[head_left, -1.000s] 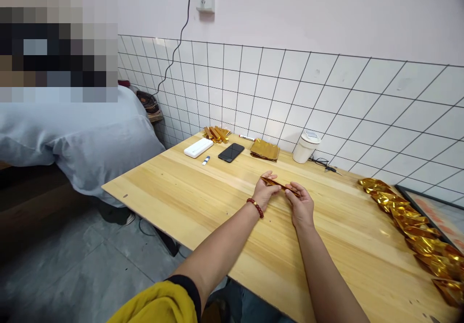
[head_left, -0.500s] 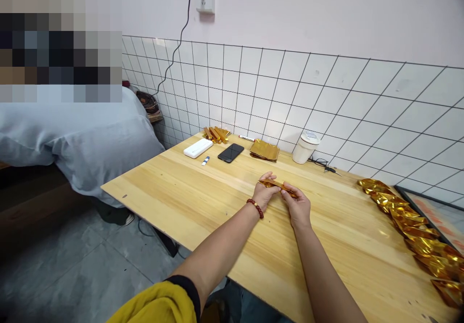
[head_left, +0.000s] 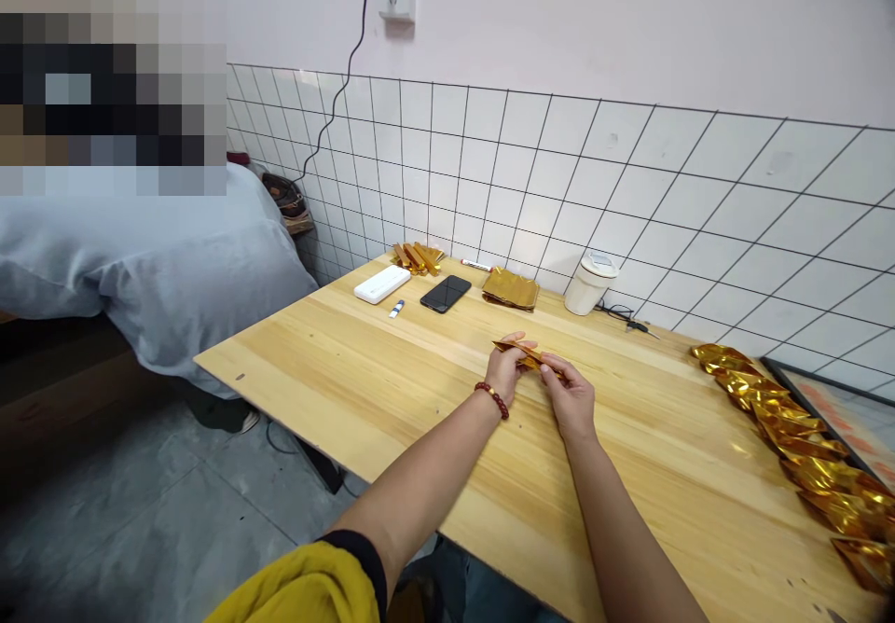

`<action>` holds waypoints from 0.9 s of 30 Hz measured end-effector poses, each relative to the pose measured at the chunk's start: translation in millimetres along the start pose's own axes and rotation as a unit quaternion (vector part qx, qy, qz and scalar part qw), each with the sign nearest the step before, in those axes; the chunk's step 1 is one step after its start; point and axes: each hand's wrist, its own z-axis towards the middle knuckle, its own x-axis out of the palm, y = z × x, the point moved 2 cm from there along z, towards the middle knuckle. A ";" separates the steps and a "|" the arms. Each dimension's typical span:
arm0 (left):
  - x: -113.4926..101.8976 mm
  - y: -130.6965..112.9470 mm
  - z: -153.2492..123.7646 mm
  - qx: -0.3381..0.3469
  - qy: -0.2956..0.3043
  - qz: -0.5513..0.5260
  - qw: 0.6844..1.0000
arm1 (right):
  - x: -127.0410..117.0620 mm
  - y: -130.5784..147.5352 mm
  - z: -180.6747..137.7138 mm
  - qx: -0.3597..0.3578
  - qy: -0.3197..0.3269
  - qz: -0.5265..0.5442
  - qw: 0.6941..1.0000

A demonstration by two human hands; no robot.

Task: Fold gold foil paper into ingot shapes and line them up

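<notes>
Both of my hands pinch a narrow folded strip of gold foil paper (head_left: pixel 526 353) just above the wooden table (head_left: pixel 392 390). My left hand (head_left: pixel 508 368), with a red bead bracelet at the wrist, grips the strip's left part. My right hand (head_left: pixel 571 399) has its fingers closed on the strip's right end. The two hands sit close together near the table's middle.
A row of folded gold pieces (head_left: pixel 797 436) lies along the right edge beside a framed board (head_left: pixel 846 413). At the back are a gold sheet stack (head_left: pixel 513 289), black phone (head_left: pixel 446 293), white power bank (head_left: pixel 382 283), white cup (head_left: pixel 589 283), gold sticks (head_left: pixel 418 257). A person in grey (head_left: pixel 140 259) sits at left.
My hands have drawn closer together along the gold strip and shifted slightly left. The strip now pokes out left of my left hand.
</notes>
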 end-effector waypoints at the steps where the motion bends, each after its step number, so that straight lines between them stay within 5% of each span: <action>1: -0.3 -0.4 0.0 -0.003 0.000 -0.006 1.000 | -0.1 0.6 -0.2 0.007 -0.003 0.009 1.000; 18: -1.6 2.8 -1.2 0.000 0.026 0.040 0.999 | 1.5 0.8 0.7 0.113 -0.019 0.087 0.990; 27: -1.7 -0.8 -1.9 0.056 -0.029 0.051 0.997 | -3.3 -2.3 5.1 0.154 -0.071 0.145 0.975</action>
